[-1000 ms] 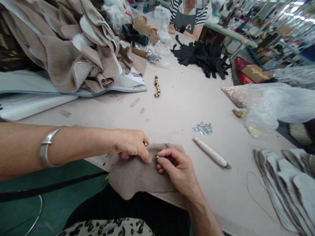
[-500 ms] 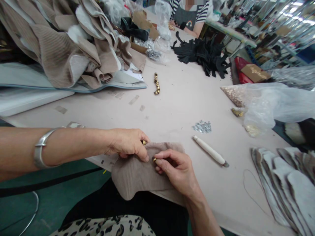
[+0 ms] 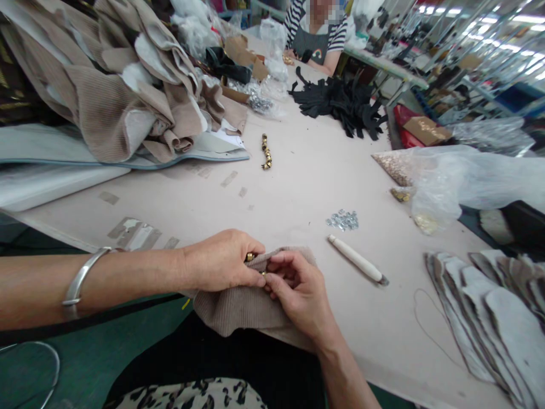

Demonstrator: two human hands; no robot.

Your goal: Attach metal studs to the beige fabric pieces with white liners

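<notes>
A beige corduroy piece point(image 3: 232, 309) lies over the table's front edge and hangs toward my lap. My left hand point(image 3: 223, 264) grips its upper part, thumb on top. A small gold-coloured metal fastener point(image 3: 249, 257) shows between the left thumb and fingers. My right hand point(image 3: 298, 287) is closed at the cloth, close beside the left thumb. Its thumb and forefinger pinch a second small gold fastener point(image 3: 263, 274), mostly hidden and pressed against the corduroy. Right of the hands lie a white-handled tool point(image 3: 357, 259) and a small heap of silvery metal discs point(image 3: 343, 219).
A row of gold fasteners point(image 3: 266, 151) lies mid-table. Corduroy pieces point(image 3: 106, 108) pile up at the left; stacked cut pieces point(image 3: 481, 318) lie at the right. Black strips point(image 3: 340, 105) and plastic bags point(image 3: 443, 182) are farther back. A person point(image 3: 317, 34) sits across the table.
My right hand has brought its gold fastener down against the cloth beside the left thumb. The corduroy's upper edge is now bunched and raised between both hands. The camera view has shifted slightly.
</notes>
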